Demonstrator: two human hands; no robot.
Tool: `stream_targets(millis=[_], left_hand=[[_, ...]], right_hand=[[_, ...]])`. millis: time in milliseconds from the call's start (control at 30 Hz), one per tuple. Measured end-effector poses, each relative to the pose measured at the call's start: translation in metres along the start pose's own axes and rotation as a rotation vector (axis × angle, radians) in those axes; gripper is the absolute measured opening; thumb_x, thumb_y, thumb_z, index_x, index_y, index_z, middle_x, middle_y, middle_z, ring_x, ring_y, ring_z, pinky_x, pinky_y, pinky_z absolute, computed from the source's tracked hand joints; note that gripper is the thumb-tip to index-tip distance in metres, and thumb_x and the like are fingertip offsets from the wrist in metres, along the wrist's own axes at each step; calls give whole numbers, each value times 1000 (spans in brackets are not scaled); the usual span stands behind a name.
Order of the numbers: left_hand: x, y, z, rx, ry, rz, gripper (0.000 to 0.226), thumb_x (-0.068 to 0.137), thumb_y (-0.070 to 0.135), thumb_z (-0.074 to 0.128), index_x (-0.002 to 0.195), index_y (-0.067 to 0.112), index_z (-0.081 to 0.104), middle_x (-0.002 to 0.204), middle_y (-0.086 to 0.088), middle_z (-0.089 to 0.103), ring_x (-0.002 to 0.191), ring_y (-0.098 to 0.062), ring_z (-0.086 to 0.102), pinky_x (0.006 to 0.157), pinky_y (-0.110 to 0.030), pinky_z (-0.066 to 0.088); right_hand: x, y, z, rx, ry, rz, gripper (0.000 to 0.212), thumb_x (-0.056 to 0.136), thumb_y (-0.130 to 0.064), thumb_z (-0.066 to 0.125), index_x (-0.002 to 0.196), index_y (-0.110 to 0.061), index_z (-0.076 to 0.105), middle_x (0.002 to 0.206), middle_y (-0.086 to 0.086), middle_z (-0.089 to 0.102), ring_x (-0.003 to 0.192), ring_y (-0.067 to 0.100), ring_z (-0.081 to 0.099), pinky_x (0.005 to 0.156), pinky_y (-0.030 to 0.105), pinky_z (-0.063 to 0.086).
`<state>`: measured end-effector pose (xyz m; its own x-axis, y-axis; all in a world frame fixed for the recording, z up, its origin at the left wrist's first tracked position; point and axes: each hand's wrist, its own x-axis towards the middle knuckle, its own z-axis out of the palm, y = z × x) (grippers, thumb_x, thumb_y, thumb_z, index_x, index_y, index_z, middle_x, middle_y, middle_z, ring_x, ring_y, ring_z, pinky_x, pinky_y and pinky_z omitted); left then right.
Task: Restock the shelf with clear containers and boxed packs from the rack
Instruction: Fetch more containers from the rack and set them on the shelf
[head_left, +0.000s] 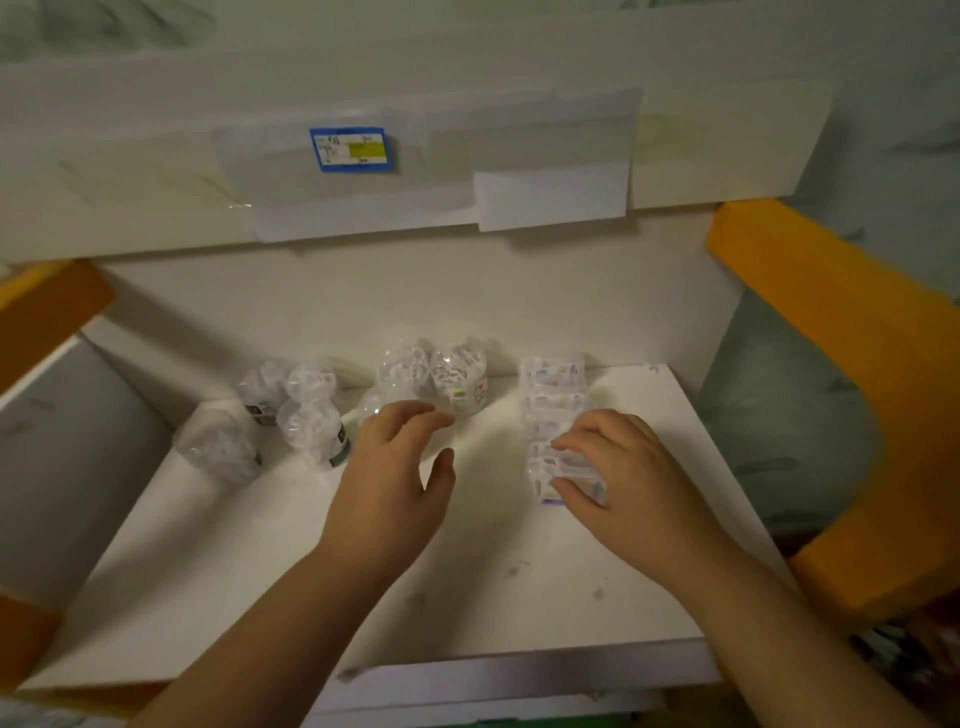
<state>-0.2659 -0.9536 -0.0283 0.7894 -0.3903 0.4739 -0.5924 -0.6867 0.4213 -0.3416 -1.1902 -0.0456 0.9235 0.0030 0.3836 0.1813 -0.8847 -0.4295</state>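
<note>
The step in hand looks like placing and squaring up stock on the white shelf (270, 571); the right hand (623, 478) pinches the near end of a row of boxed packs (553, 415) between thumb and curled fingers, the nearest pack (566, 475) held right at the front of the row; the row runs back toward the shelf's rear wall, right of centre.

The left hand (389, 478) hovers with fingers loosely spread and holds nothing; its fingertips are near, perhaps just touching, the clear containers (431, 379) standing at mid-shelf (the blur makes contact hard to judge). More clear containers (306, 415) stand in a loose cluster toward the left rear; the nearest of them (218, 441) sits furthest left.

A blue-edged price label (353, 149) hangs on the shelf edge above; orange uprights (831, 332) flank the bay.

Much of the front of the shelf is bare, so restocking seems partly done. The next move probably calls for releasing the pack once it sits flush with its row, then reaching back to the rack (not in view) for more; the thin plastic containers look light and easy to topple, so the left hand should move gently.
</note>
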Motion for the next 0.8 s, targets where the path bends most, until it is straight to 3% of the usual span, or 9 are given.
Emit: stream_targets(millis=[167, 433, 633, 800], left_hand=[[-16, -21, -38, 90, 11, -69, 41, 84, 25, 66, 124, 21, 59, 127, 5, 53, 116, -18, 48, 96, -25, 37], [-75, -73, -145, 234, 81, -223, 53, 87, 40, 59, 137, 31, 45, 139, 13, 44, 130, -9, 35, 102, -22, 29], [-150, -123, -243, 165, 212, -255, 46, 85, 35, 63, 129, 30, 52, 129, 16, 47, 120, -6, 43, 94, -23, 39], [-220, -179, -316, 39, 232, -335, 49, 84, 49, 57, 131, 46, 43, 127, 32, 37, 116, 0, 47, 79, -34, 56]], right_hand=[[21, -42, -2, 68, 109, -11, 29, 83, -34, 73, 110, -26, 63, 111, -10, 57, 107, 9, 51, 94, 19, 37], [54, -163, 29, 111, 18, -107, 37, 83, -37, 71, 119, -31, 60, 119, -19, 53, 111, -3, 48, 95, 5, 29], [55, -288, 73, 195, -30, -204, 37, 83, -37, 70, 119, -34, 59, 113, -22, 53, 104, -4, 50, 88, 9, 37], [44, -394, 116, 230, -140, -320, 36, 84, -41, 67, 119, -39, 57, 114, -28, 51, 108, -6, 49, 90, 14, 40]])
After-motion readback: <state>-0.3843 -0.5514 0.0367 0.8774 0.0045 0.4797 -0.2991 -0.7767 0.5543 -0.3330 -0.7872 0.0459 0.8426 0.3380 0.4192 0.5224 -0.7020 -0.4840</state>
